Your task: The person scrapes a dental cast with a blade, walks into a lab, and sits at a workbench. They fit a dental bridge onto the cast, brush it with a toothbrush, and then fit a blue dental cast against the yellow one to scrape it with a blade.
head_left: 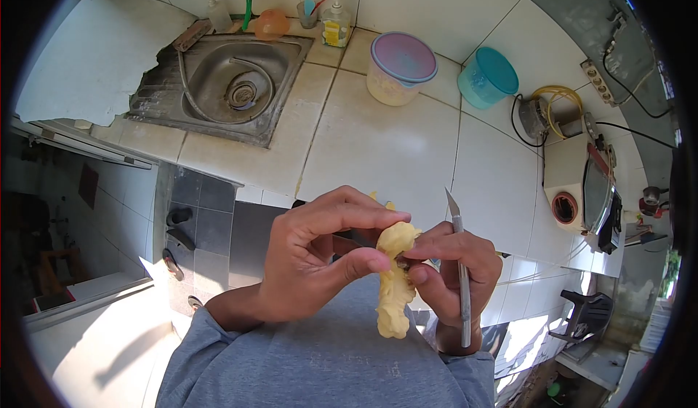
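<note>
In front of my chest, my left hand (309,252) grips a pale yellow, lumpy, dough-like piece (393,310) near its top, between thumb and fingers. The piece hangs upright and its lower end is free. My right hand (469,259) is closed, with thumb and index finger pressed to the side of the piece, where a small dark spot shows. A slim metal craft knife (464,292) is tucked between the right-hand fingers, its blade pointing up and away from the piece. Some yellow bits peek out behind the left fingers, mostly hidden.
Behind the hands runs a white tiled counter (378,146). At its left is a steel sink (211,95) with a hose. A lidded tub (396,81), a teal container (487,81), a soap bottle (335,26) and a cream-coloured appliance (571,179) stand along the back and right.
</note>
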Motion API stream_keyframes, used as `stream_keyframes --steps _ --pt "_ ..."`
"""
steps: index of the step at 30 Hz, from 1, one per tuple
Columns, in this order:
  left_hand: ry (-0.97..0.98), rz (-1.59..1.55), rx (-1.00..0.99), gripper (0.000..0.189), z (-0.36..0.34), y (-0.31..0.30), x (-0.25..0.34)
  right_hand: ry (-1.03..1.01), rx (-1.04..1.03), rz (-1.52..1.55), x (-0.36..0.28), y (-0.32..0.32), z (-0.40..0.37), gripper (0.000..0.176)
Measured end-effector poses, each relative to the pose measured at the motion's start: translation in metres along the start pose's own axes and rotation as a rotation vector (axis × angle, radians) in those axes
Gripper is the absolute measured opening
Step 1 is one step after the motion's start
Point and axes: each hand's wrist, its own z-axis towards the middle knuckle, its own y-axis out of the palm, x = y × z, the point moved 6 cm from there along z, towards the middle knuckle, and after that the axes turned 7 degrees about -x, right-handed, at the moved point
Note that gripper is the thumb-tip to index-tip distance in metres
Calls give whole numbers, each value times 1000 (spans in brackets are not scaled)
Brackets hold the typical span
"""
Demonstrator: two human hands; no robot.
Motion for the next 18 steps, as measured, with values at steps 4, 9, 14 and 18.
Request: stream_keyframes --steps 4,9,14,18 --pt "-19 -17 -14 45 -1 0 -3 -48 -35 4 -2 4 2 20" --pt "-21 -31 -25 43 -3 -1 -3 -63 -70 -2 -3 6 2 23" --pt "-16 -22 -36 43 -6 0 -2 -104 -67 7 -5 8 2 28" --pt "-12 -16 -32 43 -8 -2 -3 -121 -22 23 -5 9 0 30"
